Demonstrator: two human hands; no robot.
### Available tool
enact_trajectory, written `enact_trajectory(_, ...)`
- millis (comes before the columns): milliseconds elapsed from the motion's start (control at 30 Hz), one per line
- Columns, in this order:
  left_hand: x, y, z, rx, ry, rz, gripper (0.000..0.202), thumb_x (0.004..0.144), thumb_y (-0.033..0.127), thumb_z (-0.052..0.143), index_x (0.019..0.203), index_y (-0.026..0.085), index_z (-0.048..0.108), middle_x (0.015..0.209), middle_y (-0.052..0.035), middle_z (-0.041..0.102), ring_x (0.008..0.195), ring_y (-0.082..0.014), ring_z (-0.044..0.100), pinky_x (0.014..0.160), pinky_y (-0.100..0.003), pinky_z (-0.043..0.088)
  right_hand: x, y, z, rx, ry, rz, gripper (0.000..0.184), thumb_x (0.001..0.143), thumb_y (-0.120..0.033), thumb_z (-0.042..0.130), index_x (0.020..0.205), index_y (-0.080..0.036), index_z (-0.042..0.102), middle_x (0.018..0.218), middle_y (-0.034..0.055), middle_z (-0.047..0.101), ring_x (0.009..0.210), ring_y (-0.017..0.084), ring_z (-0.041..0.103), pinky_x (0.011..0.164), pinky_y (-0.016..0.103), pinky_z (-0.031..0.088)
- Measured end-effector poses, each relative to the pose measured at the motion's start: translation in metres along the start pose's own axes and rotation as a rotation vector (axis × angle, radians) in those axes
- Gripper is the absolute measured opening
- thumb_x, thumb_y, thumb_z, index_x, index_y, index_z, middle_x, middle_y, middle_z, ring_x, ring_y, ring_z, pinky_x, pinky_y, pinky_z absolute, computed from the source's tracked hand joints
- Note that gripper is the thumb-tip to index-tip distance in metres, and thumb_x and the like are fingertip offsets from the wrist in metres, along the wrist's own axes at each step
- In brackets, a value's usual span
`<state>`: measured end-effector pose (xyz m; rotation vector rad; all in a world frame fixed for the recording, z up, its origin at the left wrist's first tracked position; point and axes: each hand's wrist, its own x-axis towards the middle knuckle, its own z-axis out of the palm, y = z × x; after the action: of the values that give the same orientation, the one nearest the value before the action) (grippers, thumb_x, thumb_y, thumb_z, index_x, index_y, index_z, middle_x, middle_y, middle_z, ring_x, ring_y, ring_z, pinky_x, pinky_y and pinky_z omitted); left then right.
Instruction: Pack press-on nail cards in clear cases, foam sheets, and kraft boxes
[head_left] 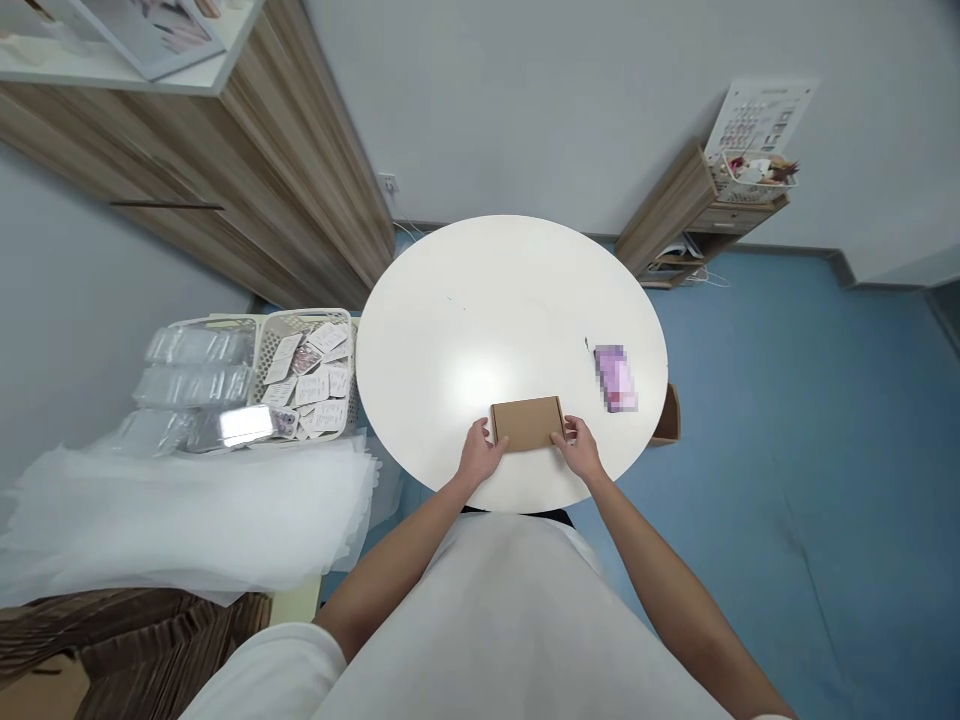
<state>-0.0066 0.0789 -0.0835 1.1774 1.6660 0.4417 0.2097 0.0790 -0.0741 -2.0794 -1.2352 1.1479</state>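
Observation:
A closed brown cardboard box [528,424], small and flat, is at the near side of the white round table [510,280]. My left hand [481,452] grips its left end, thumb on the near left corner and fingers curled at the side. At the right end my right hand [578,447] holds it the same way, with the thumb on the top near the corner. The underside of the box is hidden, so I cannot tell whether it rests on the table. To the right of the box lies a purple, pixelated flat object [616,378].
White baskets [351,375] on the left hold printed cards [311,385] and clear plastic packages [196,385]. Nearer lie a pile of translucent white sheets [187,510] and stacked brown cardboard [150,640]. A wooden cabinet [292,150] and a small shelf unit [694,210] stand behind.

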Motion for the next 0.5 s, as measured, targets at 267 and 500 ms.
enact_trajectory(267,-0.012,0.015,0.011,-0.093,0.115,-0.041,0.047,0.075,0.043,0.051,0.114,0.017,0.044,0.089,-0.0058,0.053,0.073,-0.0141,0.053,0.067,-0.028,0.043,0.008,0.005,-0.011,0.039,-0.192,-0.042,0.059,0.065,-0.044,0.056,0.118,-0.020,0.043,0.098,0.0047,0.053,0.066,0.012,0.050,0.066,0.029,0.044)
enact_trajectory(500,-0.038,0.071,0.066,-0.019,0.365,0.078,0.046,0.075,0.047,0.049,0.113,0.021,0.044,0.091,-0.0051,0.050,0.078,-0.0164,0.050,0.067,-0.031,0.044,-0.003,0.029,-0.082,0.165,-0.242,-0.189,0.049,0.067,-0.044,0.054,0.110,-0.022,0.042,0.093,0.0021,0.053,0.057,0.010,0.050,0.058,0.028,0.044)
